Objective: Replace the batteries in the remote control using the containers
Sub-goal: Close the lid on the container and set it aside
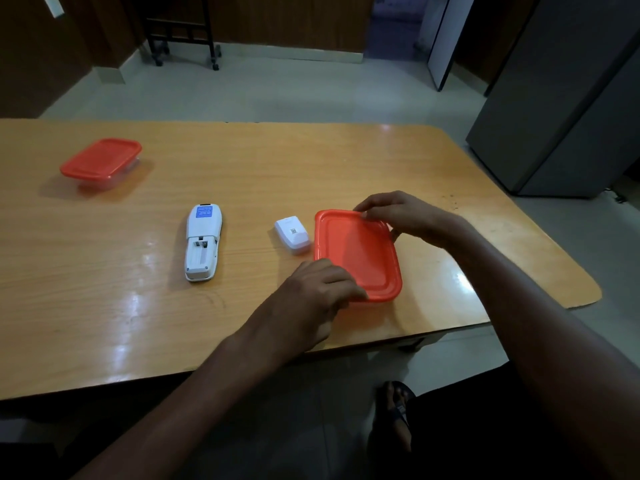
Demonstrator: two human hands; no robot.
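Note:
A white remote control (203, 242) lies face down in the middle of the wooden table (104, 306), its battery bay open and empty. Its white battery cover (292, 234) lies to the right of it. Beside the cover stands a container with a red lid (358, 256). My left hand (320, 289) grips the lid's near left corner, and my right hand (403, 216) pinches its far right edge. What is inside this container is hidden. A second red-lidded container (101, 162) stands closed at the far left of the table.
The table's right edge curves off just past my right arm. A grey cabinet (568, 109) stands on the floor to the right, and a black wheeled rack (183, 32) at the back wall. My sandalled foot (394, 414) shows below the table's near edge.

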